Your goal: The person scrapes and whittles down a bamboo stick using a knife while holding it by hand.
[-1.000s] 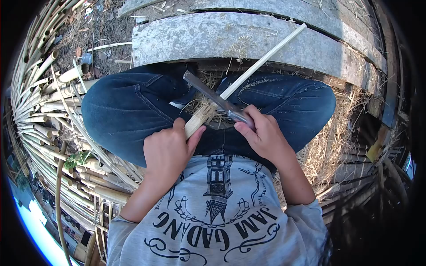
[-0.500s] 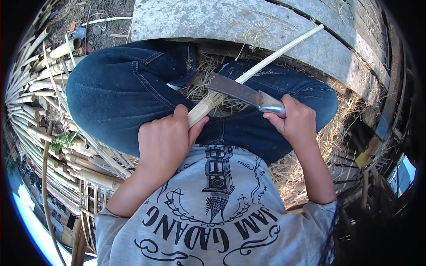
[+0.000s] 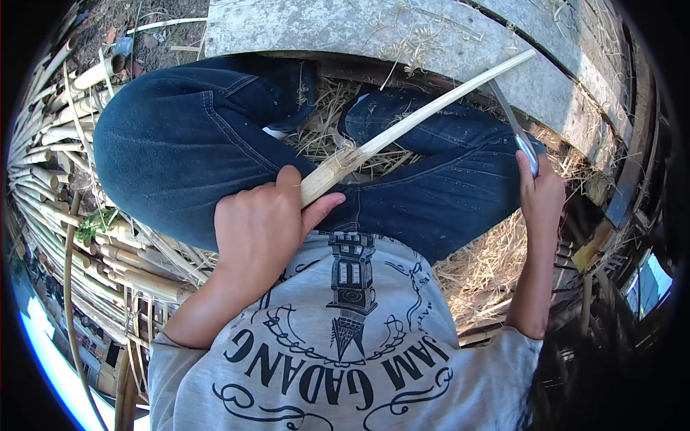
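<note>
My left hand (image 3: 262,226) is closed round the thick near end of a pale split bamboo strip (image 3: 402,129). The strip slants up and to the right across my lap, narrowing toward its far tip over the boards. A rough, frayed node shows on it just beyond my fingers. Out at the right, by my knee, my right hand (image 3: 540,190) grips the metal handle of a knife (image 3: 509,111). Its blade is seen nearly edge-on, and its tip lies close to the strip's far part; whether they touch I cannot tell.
Weathered wooden boards (image 3: 302,29) lie in front of my crossed legs, with curled shavings (image 3: 420,50) on them. Many cut bamboo poles (image 3: 144,280) are stacked at the left. Straw-like shavings (image 3: 481,276) cover the ground at the right and between my legs.
My right hand has carried the knife outward to the right, along the strip toward its far end, and the blade has turned edge-on. My left hand keeps its hold, shifted slightly left.
</note>
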Available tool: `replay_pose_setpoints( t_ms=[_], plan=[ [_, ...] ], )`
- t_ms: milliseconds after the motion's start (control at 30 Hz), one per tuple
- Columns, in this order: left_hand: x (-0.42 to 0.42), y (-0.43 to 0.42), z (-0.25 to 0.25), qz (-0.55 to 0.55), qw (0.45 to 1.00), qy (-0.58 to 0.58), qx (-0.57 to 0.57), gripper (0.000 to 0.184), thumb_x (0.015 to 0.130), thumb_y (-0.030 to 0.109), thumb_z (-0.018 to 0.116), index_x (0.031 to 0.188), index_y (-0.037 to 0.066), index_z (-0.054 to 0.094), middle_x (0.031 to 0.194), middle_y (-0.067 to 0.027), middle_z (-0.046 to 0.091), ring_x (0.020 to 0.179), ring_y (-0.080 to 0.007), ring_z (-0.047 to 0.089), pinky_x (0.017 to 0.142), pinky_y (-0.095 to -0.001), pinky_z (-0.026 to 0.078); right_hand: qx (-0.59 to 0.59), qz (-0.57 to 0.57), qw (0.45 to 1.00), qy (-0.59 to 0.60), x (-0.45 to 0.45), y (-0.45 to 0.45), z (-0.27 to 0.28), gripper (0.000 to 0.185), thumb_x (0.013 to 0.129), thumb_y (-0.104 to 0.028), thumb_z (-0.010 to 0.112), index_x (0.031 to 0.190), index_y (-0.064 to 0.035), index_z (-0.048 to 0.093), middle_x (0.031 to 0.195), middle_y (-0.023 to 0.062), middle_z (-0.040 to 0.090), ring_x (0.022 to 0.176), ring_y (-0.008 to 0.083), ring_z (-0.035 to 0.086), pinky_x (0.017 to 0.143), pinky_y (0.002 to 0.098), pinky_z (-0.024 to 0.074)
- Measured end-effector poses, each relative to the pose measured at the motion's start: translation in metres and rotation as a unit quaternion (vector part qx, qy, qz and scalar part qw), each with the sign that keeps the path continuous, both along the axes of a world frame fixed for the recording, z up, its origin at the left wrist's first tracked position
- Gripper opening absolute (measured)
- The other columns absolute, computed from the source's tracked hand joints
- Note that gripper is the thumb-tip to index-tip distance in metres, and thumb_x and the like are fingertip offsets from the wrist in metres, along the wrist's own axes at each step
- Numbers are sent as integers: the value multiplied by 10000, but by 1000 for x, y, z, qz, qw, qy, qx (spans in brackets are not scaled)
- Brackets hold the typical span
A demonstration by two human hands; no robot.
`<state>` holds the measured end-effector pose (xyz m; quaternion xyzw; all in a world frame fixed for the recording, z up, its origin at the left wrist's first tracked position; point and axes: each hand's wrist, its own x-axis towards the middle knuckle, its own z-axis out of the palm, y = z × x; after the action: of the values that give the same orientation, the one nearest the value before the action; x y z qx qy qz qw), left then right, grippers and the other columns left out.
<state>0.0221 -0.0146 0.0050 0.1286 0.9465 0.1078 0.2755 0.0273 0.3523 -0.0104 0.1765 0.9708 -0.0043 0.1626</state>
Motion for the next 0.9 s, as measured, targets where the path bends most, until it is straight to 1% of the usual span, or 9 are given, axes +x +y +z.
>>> replay_pose_setpoints(
  t_ms=[233, 300, 333, 467, 567, 633, 700, 833, 900],
  plan=[
    [3, -4, -2, -7, 999, 38, -11, 511, 902, 547, 625, 705, 86, 524, 487, -81, 552, 422, -269, 588, 386, -356, 415, -137, -42, 990, 2, 27, -47, -8, 488, 920, -427, 687, 803, 41, 617, 603, 217, 572, 556, 390, 598, 538, 442, 447],
    [3, -5, -2, -2, 1000, 29, 5, 498, 906, 530, 633, 718, 81, 529, 492, -80, 552, 424, -271, 585, 396, -357, 421, -190, -161, 968, -31, 45, -31, -9, 469, 925, -407, 692, 795, 38, 618, 575, 174, 551, 521, 304, 589, 524, 400, 440],
    [2, -5, -2, -5, 999, 31, 7, 498, 906, 530, 633, 718, 81, 529, 492, -80, 552, 424, -271, 585, 396, -357, 421, -227, -212, 950, -18, 54, -24, -8, 429, 946, -371, 678, 795, 24, 609, 567, 99, 554, 510, 184, 561, 505, 340, 431],
    [0, 2, -2, -19, 999, 30, 6, 468, 917, 502, 635, 748, 76, 544, 497, -80, 554, 426, -278, 582, 405, -372, 427, -296, -252, 917, 95, 80, -7, -9, 366, 966, -332, 644, 806, -8, 585, 620, 22, 596, 527, 104, 550, 483, 270, 427],
    [-1, 4, -2, -27, 999, 30, -1, 455, 926, 493, 629, 766, 74, 555, 497, -82, 555, 428, -287, 583, 406, -382, 427, -408, -210, 882, 106, 67, -25, -2, 389, 944, -353, 669, 787, -8, 584, 598, 47, 580, 521, 118, 557, 479, 279, 437],
    [-2, 4, 0, -25, 999, 29, -6, 458, 929, 489, 629, 760, 70, 555, 495, -85, 553, 428, -290, 583, 408, -380, 426, -406, -85, 905, 89, 37, -55, -1, 457, 915, -423, 691, 755, -9, 580, 568, 103, 582, 493, 207, 603, 478, 329, 461],
    [-1, 1, 1, -16, 999, 29, -4, 457, 929, 485, 630, 753, 70, 555, 493, -85, 551, 428, -288, 583, 409, -377, 427, -355, 45, 933, 32, 5, -103, -9, 536, 886, -509, 690, 725, -8, 588, 556, 164, 585, 515, 331, 633, 495, 405, 490],
    [7, -4, -2, -7, 999, 36, -4, 458, 930, 473, 635, 730, 70, 555, 488, -86, 546, 429, -281, 585, 413, -366, 429, -323, 76, 943, -5, -4, -103, -33, 593, 854, -580, 684, 711, -11, 598, 565, 185, 601, 562, 401, 638, 520, 455, 508],
    [6, -5, -2, -17, 999, 42, -3, 463, 930, 477, 634, 722, 71, 552, 488, -84, 548, 429, -276, 585, 411, -362, 427, -215, 83, 973, 4, -1, -77, -38, 609, 841, -599, 684, 702, -11, 605, 568, 187, 602, 573, 398, 648, 533, 460, 518]
  ],
)
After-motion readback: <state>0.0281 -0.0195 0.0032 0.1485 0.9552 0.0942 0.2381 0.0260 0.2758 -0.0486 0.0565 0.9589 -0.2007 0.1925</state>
